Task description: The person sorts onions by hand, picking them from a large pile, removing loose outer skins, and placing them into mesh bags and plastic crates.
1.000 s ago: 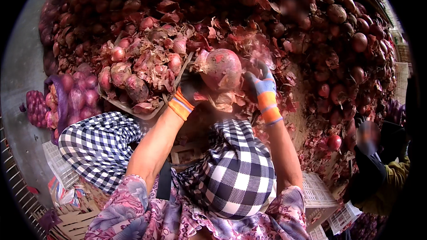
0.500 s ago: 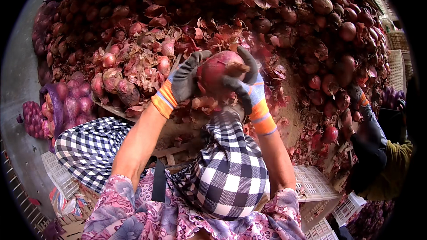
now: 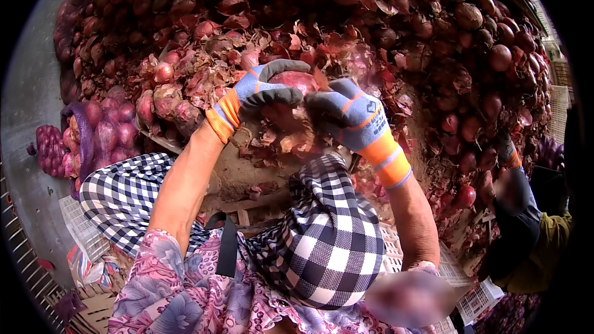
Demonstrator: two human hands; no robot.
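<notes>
My left hand, in a grey-palmed, blue and orange knit glove, is wrapped round a large red onion. The onion is held above the pile, its lower part hidden by my fingers. Just to its right, my right hand, gloved alike, has its fingers closed together. A reddish-brown flap of onion skin stands up at those fingertips, blurred. Loose dry onion skins lie under both hands.
Heaped red onions surround the far side and right. Purple mesh bags of onions stand at left. A co-worker's sleeve reaches in at right. My checked-cloth knees flank a wooden slat piece; a pale plastic crate sits beside my right knee.
Both hands held the onion before; now my left hand alone has it, slightly lower. My right hand has turned over and moved off its right side, with skin at the fingertips.
</notes>
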